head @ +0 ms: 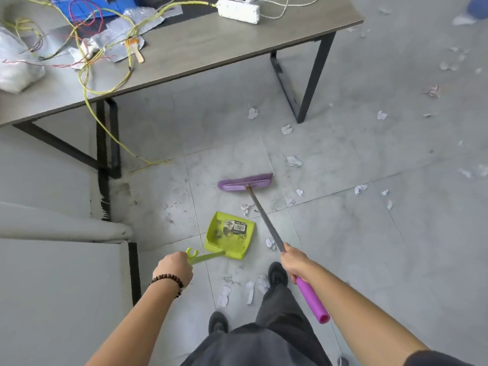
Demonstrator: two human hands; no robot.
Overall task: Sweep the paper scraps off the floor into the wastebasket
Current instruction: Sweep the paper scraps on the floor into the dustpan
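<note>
My right hand [293, 261] grips the grey shaft of a broom with a purple grip end [313, 301]. Its purple head [245, 182] rests on the tiled floor ahead of me. My left hand [173, 268] holds the handle of a lime-green dustpan [229, 235], which lies flat on the floor between the broom head and my feet. White paper scraps [291, 161] lie scattered to the right of the broom, and several more [249, 290] lie by my shoes. No wastebasket is in view.
A grey table [211, 48] on black legs [314, 75] stands ahead, loaded with yellow wires and a white power strip [239, 9]. One yellow wire [111, 133] hangs down to the floor. A grey upholstered seat [58, 273] fills the left side.
</note>
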